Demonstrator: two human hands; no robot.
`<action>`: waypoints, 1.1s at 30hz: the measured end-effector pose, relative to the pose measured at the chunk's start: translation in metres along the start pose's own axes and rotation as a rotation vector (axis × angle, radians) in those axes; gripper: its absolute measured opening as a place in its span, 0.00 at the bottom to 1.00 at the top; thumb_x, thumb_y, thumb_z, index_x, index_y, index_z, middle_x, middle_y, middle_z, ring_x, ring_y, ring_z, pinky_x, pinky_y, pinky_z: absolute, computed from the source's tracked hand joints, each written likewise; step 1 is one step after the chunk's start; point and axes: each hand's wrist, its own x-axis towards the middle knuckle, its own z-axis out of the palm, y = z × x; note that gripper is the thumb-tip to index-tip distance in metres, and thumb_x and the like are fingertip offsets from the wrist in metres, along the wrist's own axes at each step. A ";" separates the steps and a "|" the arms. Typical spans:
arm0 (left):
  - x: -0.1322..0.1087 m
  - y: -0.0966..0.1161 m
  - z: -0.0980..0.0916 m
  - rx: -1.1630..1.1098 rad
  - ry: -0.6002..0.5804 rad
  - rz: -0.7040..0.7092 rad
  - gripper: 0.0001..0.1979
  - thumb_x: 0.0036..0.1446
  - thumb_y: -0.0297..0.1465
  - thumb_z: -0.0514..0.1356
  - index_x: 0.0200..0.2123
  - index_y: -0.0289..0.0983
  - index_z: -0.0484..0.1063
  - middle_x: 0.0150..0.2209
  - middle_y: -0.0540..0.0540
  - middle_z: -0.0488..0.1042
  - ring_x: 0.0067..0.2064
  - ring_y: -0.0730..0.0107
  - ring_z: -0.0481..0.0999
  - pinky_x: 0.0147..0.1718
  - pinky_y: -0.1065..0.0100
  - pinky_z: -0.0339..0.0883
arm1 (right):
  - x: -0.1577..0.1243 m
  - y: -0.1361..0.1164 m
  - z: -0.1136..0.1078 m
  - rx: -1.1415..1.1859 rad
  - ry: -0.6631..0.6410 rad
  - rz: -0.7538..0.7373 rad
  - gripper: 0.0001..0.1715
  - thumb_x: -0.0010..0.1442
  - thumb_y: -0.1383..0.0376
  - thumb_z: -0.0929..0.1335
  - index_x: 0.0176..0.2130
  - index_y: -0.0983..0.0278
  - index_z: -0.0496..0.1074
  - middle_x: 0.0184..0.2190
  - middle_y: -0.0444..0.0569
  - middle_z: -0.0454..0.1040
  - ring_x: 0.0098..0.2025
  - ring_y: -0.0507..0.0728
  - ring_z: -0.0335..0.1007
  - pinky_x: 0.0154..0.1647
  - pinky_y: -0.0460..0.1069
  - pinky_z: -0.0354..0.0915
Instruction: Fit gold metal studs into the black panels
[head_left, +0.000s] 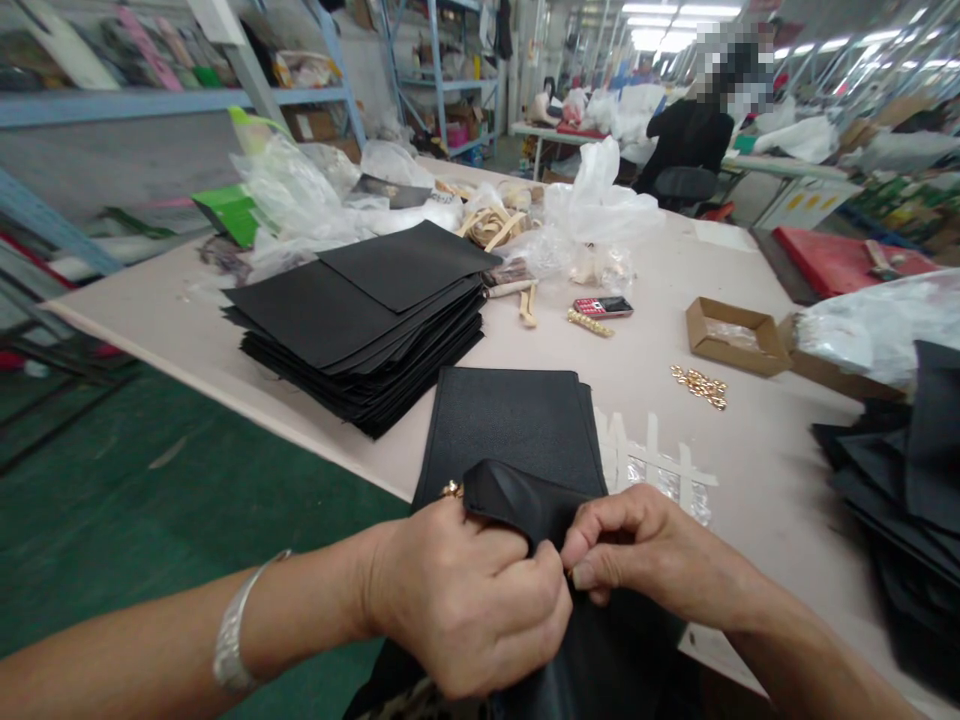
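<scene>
My left hand [480, 595], with a silver bangle at the wrist, is closed around a folded edge of a black leather-like panel [517, 492]. Just past its knuckles shows some gold-coloured hardware [452, 489]. Pressed close to it, my right hand [637, 545] pinches at the same panel, and a tiny gold-coloured metal piece [569, 575] peeks out at the fingertips. What shape that piece has is mostly hidden by the fingers. Under and beyond the hands, flat black panels [510, 415] lie at the table edge.
A tall stack of black panels [360, 310] stands left on the table [645, 380]. To the right are gold metal fittings [701, 386], a small cardboard box [735, 337], a phone [604, 307] and more black pieces [892, 490]. Plastic bags [600, 205] lie behind. A person [690, 140] sits farther back.
</scene>
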 end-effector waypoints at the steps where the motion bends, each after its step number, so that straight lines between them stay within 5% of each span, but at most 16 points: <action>1: 0.000 0.000 0.000 0.000 0.002 0.006 0.09 0.52 0.30 0.59 0.35 0.34 0.76 0.32 0.48 0.76 0.22 0.77 0.67 0.16 0.69 0.57 | 0.001 0.000 0.000 -0.002 0.002 0.018 0.07 0.47 0.64 0.74 0.27 0.67 0.77 0.18 0.42 0.71 0.21 0.46 0.65 0.24 0.41 0.63; 8: 0.001 0.001 -0.003 -0.003 -0.016 0.038 0.10 0.53 0.31 0.57 0.36 0.35 0.77 0.34 0.46 0.77 0.22 0.77 0.67 0.18 0.70 0.60 | 0.003 -0.002 0.000 0.028 -0.003 0.122 0.08 0.45 0.65 0.75 0.26 0.68 0.75 0.17 0.41 0.71 0.19 0.47 0.67 0.21 0.41 0.64; 21: 0.012 -0.006 -0.005 -0.080 -0.002 0.185 0.09 0.56 0.30 0.56 0.36 0.37 0.76 0.36 0.48 0.77 0.29 0.75 0.73 0.27 0.74 0.67 | 0.009 0.013 -0.013 0.277 -0.238 0.240 0.11 0.42 0.69 0.76 0.27 0.70 0.74 0.20 0.46 0.77 0.23 0.51 0.75 0.27 0.45 0.73; 27: 0.014 -0.002 -0.001 -0.227 -0.031 0.015 0.12 0.57 0.25 0.52 0.34 0.44 0.73 0.30 0.53 0.75 0.29 0.75 0.72 0.24 0.74 0.66 | 0.004 0.015 -0.009 0.292 -0.231 0.225 0.09 0.42 0.71 0.76 0.27 0.70 0.74 0.20 0.45 0.76 0.24 0.50 0.75 0.29 0.45 0.73; 30: 0.014 0.001 0.005 -0.228 -0.062 0.006 0.12 0.58 0.26 0.50 0.36 0.39 0.73 0.26 0.51 0.73 0.25 0.73 0.69 0.20 0.69 0.64 | 0.005 0.020 -0.007 0.282 -0.218 0.214 0.08 0.43 0.71 0.75 0.26 0.69 0.74 0.21 0.44 0.76 0.23 0.49 0.74 0.30 0.45 0.72; 33: 0.017 -0.004 0.011 -0.202 -0.163 0.026 0.13 0.59 0.26 0.48 0.38 0.34 0.72 0.26 0.50 0.72 0.22 0.71 0.66 0.16 0.65 0.57 | 0.004 0.021 -0.013 0.158 -0.054 0.101 0.07 0.43 0.71 0.74 0.25 0.68 0.73 0.19 0.41 0.74 0.21 0.47 0.71 0.26 0.41 0.69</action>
